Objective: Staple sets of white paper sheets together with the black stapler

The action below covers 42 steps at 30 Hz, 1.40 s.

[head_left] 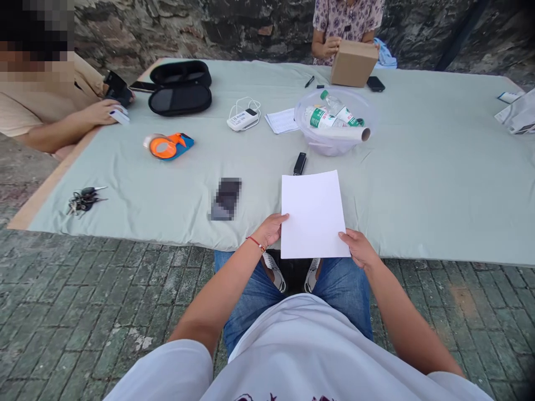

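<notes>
White paper point(313, 216) is held between my two hands over the table's front edge, its plain face up. My left hand point(272, 229) pinches its left edge, thumb on top. The right edge is gripped by my right hand point(358, 247), also thumb on top. Just beyond the paper's far edge lies a small black stapler-like object point(300, 164). A dark, blurred phone-like object point(227, 199) rests on the cloth to the left of the paper.
On the cloth-covered table point(438, 167) are a plastic basin point(330, 146) with bottles, an orange tape dispenser point(167, 147), keys point(83, 200), a black case point(180, 100) and a white device point(243, 119). One person sits left; another across holds a cardboard box point(354, 64).
</notes>
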Motion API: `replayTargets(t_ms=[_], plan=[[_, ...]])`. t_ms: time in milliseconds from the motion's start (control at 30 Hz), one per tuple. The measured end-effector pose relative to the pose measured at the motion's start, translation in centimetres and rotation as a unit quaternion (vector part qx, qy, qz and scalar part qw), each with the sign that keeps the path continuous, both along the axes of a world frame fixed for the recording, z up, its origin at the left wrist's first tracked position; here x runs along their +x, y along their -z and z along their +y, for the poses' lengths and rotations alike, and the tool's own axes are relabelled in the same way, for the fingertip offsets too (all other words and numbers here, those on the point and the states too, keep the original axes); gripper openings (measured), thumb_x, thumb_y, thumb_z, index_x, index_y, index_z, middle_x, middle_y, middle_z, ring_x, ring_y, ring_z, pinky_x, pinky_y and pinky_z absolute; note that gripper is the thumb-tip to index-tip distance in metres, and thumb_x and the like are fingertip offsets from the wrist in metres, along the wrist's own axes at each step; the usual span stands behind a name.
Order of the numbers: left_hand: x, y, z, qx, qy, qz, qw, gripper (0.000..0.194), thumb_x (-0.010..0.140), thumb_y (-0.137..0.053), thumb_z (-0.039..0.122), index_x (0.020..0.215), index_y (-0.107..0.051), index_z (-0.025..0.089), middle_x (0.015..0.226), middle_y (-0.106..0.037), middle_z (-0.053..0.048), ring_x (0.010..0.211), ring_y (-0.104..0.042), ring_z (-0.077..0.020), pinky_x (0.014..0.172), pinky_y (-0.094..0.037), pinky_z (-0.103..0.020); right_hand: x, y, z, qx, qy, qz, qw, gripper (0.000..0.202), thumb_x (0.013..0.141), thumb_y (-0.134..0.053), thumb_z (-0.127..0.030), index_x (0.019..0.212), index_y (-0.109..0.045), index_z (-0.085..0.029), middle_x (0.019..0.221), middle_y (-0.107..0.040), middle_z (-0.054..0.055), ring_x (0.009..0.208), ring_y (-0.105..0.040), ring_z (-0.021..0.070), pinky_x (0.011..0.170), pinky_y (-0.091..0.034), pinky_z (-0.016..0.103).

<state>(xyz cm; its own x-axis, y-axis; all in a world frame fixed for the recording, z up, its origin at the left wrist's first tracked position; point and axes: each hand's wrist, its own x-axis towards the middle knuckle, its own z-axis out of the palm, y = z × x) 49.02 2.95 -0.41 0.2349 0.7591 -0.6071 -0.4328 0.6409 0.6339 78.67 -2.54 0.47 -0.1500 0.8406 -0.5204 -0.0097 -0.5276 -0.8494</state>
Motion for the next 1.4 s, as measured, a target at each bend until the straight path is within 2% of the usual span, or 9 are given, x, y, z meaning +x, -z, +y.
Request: replayTargets(t_ms=[133, 367, 533, 667, 900, 1067, 1167, 1400], plan=[[0.5, 0.3, 0.6, 0.033, -0.039, 0.006, 0.999, 0.025, 0.074, -0.081, 0.030, 0.087, -0.069, 0.013, 0.088, -0.076, -0.011, 0.080, -0.073, -0.0218, 0.079, -0.058, -0.035, 1.1, -0.8, -2.8, -0.023, -0.006, 0.002, 1.000, 0.039, 0.080, -0.072, -0.056, 0.105, -0.075, -0.027, 0.107, -0.078, 0.005, 0.096, -0.074, 0.0295, 0.088, -0.060, 0.044], [2.3, 0.1, 0.8, 0.072, -0.079, 0.078, 0.991, 0.031, 0.068, -0.084, 0.035, 0.085, -0.069, 0.014, 0.081, -0.076, -0.008, 0.092, -0.072, -0.0267, 0.089, -0.055, -0.042, 1.8, -0.8, -5.8, -0.040, -0.005, -0.002, 0.999, 0.041, 0.083, -0.069, -0.057, 0.113, -0.074, -0.029, 0.112, -0.077, 0.005, 0.106, -0.072, 0.0325, 0.097, -0.056, 0.051], [2.3, -0.7, 0.9, 0.086, -0.087, 0.039, 0.992, 0.039, 0.069, -0.083, 0.040, 0.095, -0.068, 0.015, 0.093, -0.076, -0.010, 0.102, -0.070, -0.0266, 0.096, -0.053, -0.041, 1.4, -1.2, -6.3, -0.034, -0.002, 0.019, 0.999, 0.045, 0.083, -0.069, -0.058, 0.117, -0.072, -0.029, 0.114, -0.076, 0.005, 0.109, -0.070, 0.0327, 0.099, -0.055, 0.050], [2.1, -1.4, 1.0, 0.103, -0.104, 0.020, 0.989, 0.044, 0.072, -0.081, 0.044, 0.103, -0.066, 0.015, 0.100, -0.076, -0.010, 0.108, -0.068, -0.0258, 0.100, -0.051, -0.041, 0.7, -0.9, -6.4, -0.011, -0.003, -0.001, 1.000, 0.048, 0.083, -0.067, -0.060, 0.120, -0.071, -0.029, 0.116, -0.076, 0.004, 0.110, -0.070, 0.0320, 0.099, -0.055, 0.050], [1.9, -2.1, 1.3, 0.138, -0.144, 0.033, 0.979, 0.048, 0.066, -0.084, 0.048, 0.095, -0.066, 0.015, 0.095, -0.076, -0.010, 0.107, -0.069, -0.0276, 0.097, -0.052, -0.041, 0.8, -0.4, -6.3, 0.001, -0.015, 0.003, 1.000, 0.045, 0.086, -0.065, -0.058, 0.121, -0.071, -0.030, 0.113, -0.076, 0.004, 0.100, -0.072, 0.0308, 0.096, -0.055, 0.051], [1.9, -2.8, 1.1, 0.153, -0.160, 0.074, 0.972, 0.048, 0.068, -0.082, 0.053, 0.093, -0.066, 0.015, 0.087, -0.076, -0.008, 0.103, -0.070, -0.0282, 0.092, -0.053, -0.040, 1.0, -0.9, -6.4, -0.004, -0.030, 0.014, 0.999, 0.041, 0.087, -0.065, -0.058, 0.119, -0.071, -0.033, 0.120, -0.074, 0.002, 0.109, -0.070, 0.0311, 0.103, -0.052, 0.050], [1.9, -3.2, 0.9, 0.161, -0.155, 0.068, 0.972, 0.048, 0.070, -0.080, 0.053, 0.097, -0.066, 0.015, 0.089, -0.075, -0.007, 0.103, -0.069, -0.0273, 0.091, -0.053, -0.038, 1.2, -0.9, -6.5, -0.003, -0.031, 0.016, 0.999, 0.042, 0.087, -0.064, -0.057, 0.120, -0.071, -0.033, 0.121, -0.074, 0.002, 0.111, -0.069, 0.0321, 0.104, -0.051, 0.051], [2.1, -3.9, 0.4, 0.193, -0.171, 0.058, 0.965, 0.042, 0.073, -0.079, 0.049, 0.096, -0.064, 0.018, 0.096, -0.073, -0.004, 0.103, -0.067, -0.0223, 0.094, -0.050, -0.034, 2.2, -0.2, -7.0, 0.047, -0.049, -0.052, 0.996, 0.053, 0.088, -0.061, -0.062, 0.130, -0.067, -0.029, 0.129, -0.070, 0.004, 0.123, -0.063, 0.0328, 0.107, -0.048, 0.051]])
